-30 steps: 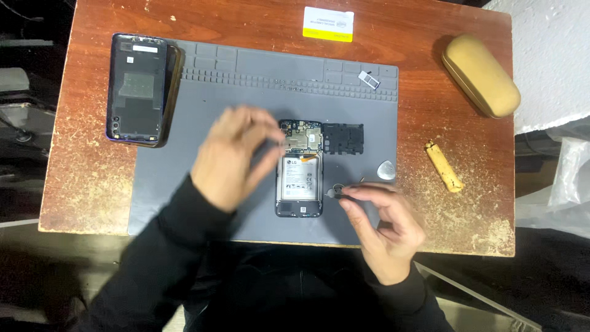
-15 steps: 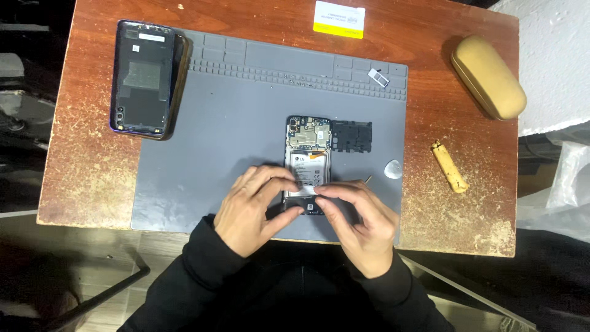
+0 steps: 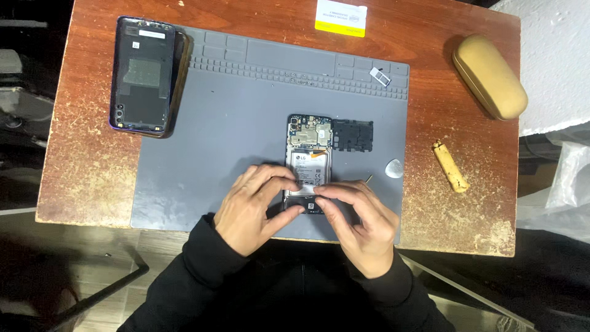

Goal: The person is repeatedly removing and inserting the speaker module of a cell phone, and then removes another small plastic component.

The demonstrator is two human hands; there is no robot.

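Note:
An opened smartphone [image 3: 309, 150] lies upright on the grey work mat [image 3: 233, 117], its circuit board and white battery exposed. My left hand [image 3: 255, 206] grips the phone's lower left edge, thumb and forefinger pinching near the bottom of the battery. My right hand [image 3: 359, 224] meets it from the right, fingertips pressed on the phone's lower end. A thin tool tip [image 3: 368, 179] sticks out above my right hand. The phone's bottom part is hidden under my fingers.
A black inner cover plate [image 3: 353, 135] lies right of the phone. The phone's back shell [image 3: 142, 74] rests at the mat's upper left. A white pick [image 3: 394, 169], a small tray piece [image 3: 379, 75], a tan case [image 3: 489, 76], a yellowish stick [image 3: 450, 166] and a yellow-white card [image 3: 341, 17] lie around.
A second ago my left hand hovered over the phone's left side and my right held a tool below right. Both hands have since come together on the phone's lower end.

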